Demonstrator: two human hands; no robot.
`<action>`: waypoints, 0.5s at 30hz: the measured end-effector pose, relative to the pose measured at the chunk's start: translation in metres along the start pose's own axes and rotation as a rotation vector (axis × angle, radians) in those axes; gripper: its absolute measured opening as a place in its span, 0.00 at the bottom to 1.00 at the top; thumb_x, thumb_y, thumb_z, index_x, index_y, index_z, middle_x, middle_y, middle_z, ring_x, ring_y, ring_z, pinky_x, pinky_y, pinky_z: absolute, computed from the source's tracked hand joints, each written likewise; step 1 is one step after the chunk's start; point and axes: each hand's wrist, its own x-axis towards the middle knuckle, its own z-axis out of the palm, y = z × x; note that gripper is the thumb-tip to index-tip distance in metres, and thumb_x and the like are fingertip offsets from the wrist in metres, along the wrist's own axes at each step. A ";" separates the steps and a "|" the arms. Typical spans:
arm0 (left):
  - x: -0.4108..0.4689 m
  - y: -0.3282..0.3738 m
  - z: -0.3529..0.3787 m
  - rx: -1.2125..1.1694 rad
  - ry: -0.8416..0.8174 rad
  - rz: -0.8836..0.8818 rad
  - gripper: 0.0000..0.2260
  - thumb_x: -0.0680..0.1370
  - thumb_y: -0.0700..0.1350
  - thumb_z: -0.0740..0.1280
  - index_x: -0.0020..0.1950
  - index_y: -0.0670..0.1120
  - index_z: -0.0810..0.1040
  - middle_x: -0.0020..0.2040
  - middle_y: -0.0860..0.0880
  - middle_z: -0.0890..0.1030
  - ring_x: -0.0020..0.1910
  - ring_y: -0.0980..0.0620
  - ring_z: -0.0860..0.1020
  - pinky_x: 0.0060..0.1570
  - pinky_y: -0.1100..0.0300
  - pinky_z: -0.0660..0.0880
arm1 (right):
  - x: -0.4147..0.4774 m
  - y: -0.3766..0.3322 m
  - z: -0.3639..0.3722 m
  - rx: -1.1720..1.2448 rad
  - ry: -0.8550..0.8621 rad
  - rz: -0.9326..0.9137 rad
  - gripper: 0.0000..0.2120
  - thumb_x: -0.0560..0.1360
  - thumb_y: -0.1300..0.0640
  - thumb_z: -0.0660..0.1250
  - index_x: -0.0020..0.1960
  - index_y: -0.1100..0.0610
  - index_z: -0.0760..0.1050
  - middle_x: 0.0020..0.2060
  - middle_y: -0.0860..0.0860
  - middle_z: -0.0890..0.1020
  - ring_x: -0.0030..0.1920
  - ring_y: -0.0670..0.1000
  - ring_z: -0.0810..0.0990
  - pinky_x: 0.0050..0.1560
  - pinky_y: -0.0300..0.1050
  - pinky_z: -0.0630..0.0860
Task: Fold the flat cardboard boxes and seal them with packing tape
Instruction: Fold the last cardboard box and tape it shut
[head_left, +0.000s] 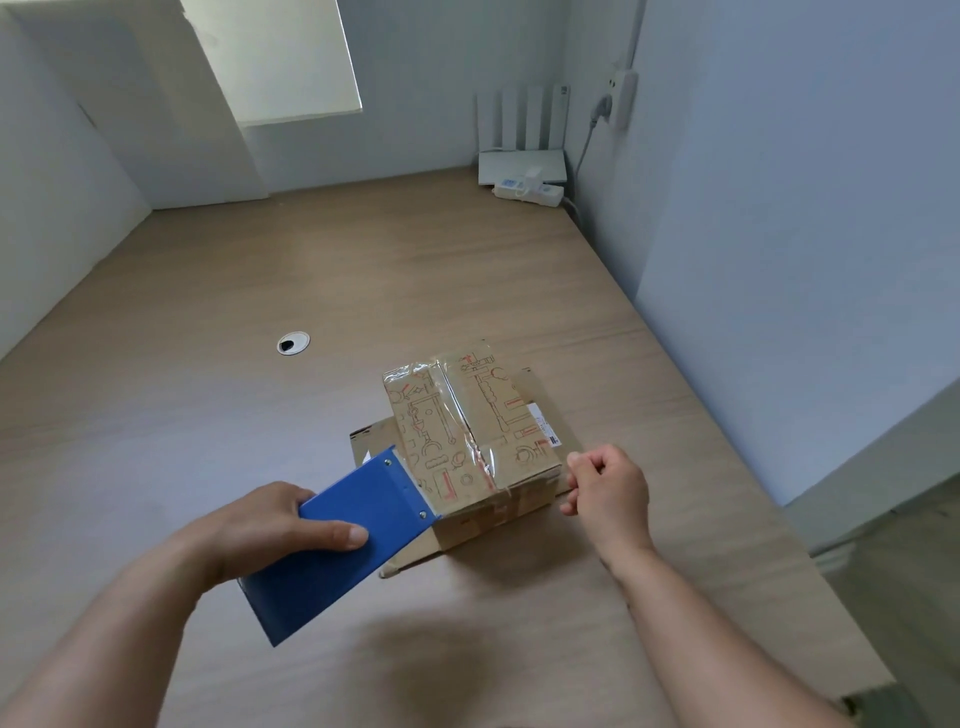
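A folded cardboard box (470, 426) with red and black line drawings stands on the wooden table, clear tape running along its top seam. It sits on flat cardboard (371, 434) that sticks out at its left and front. My left hand (283, 519) grips a blue tape dispenser (343, 540), whose front edge lies against the box's near left top corner. My right hand (608, 491) hovers just right of the box's near right corner, fingers curled with nothing visible in them.
The wooden table (260, 291) has a round cable grommet (293, 343) left of the box. A white router (522, 135) and a power strip (527, 189) sit in the far right corner. Walls close in on the left, back and right.
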 end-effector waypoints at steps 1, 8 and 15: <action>0.002 0.001 0.001 0.011 0.004 -0.003 0.37 0.46 0.70 0.70 0.45 0.46 0.81 0.38 0.51 0.84 0.40 0.50 0.83 0.39 0.61 0.72 | 0.001 0.001 0.000 -0.003 -0.004 0.006 0.09 0.77 0.62 0.62 0.38 0.60 0.72 0.34 0.55 0.79 0.31 0.54 0.77 0.23 0.34 0.71; 0.016 0.003 0.001 0.082 -0.014 -0.055 0.34 0.50 0.69 0.70 0.47 0.48 0.81 0.39 0.52 0.84 0.40 0.52 0.82 0.37 0.63 0.71 | 0.007 0.007 0.003 -0.045 -0.039 0.059 0.08 0.76 0.62 0.62 0.38 0.62 0.72 0.36 0.57 0.80 0.30 0.54 0.78 0.23 0.36 0.72; 0.032 0.002 0.008 0.111 -0.077 -0.123 0.34 0.51 0.69 0.71 0.48 0.48 0.81 0.43 0.51 0.84 0.43 0.51 0.83 0.41 0.61 0.73 | 0.022 0.005 0.003 -0.036 -0.172 0.219 0.07 0.73 0.62 0.62 0.36 0.60 0.71 0.29 0.54 0.74 0.24 0.51 0.70 0.25 0.43 0.74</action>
